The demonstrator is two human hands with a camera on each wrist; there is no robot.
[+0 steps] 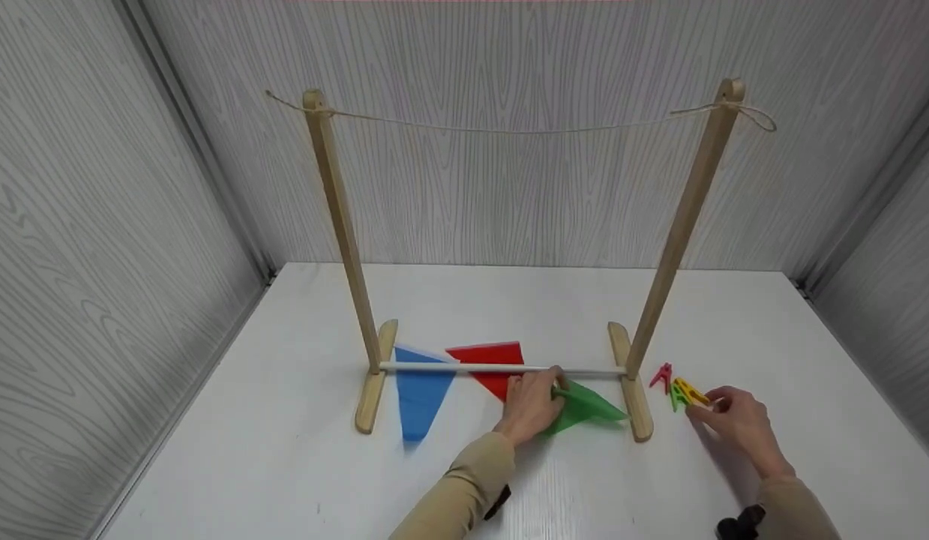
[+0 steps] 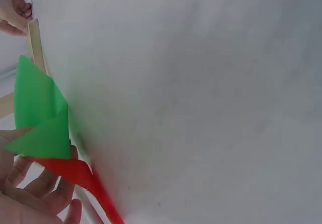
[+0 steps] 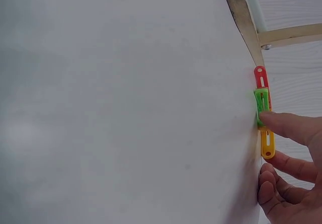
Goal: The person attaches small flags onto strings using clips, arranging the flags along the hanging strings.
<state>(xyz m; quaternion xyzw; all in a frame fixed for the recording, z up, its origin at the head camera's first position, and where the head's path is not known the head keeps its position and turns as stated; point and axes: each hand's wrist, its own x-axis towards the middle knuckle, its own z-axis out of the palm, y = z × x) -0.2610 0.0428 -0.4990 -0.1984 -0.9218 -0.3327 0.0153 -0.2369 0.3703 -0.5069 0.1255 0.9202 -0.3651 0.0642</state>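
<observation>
Yellow peg (image 1: 689, 391) lies at 10 o'clock from the nearer right hand (image 1: 740, 426), long axis 10-to-4 — fingers slightly parted, hold indeterminable; left hand (image 1: 533, 406) pinches green flag (image 1: 585, 407).

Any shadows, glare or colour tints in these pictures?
Head view: soft shadow on the white tabletop beside the bare right hand; left wrist view: faint green and red tints on the tabletop near the green triangular flag and red triangular flag; right wrist view: shadow near the hand, pale glow at left.
</observation>
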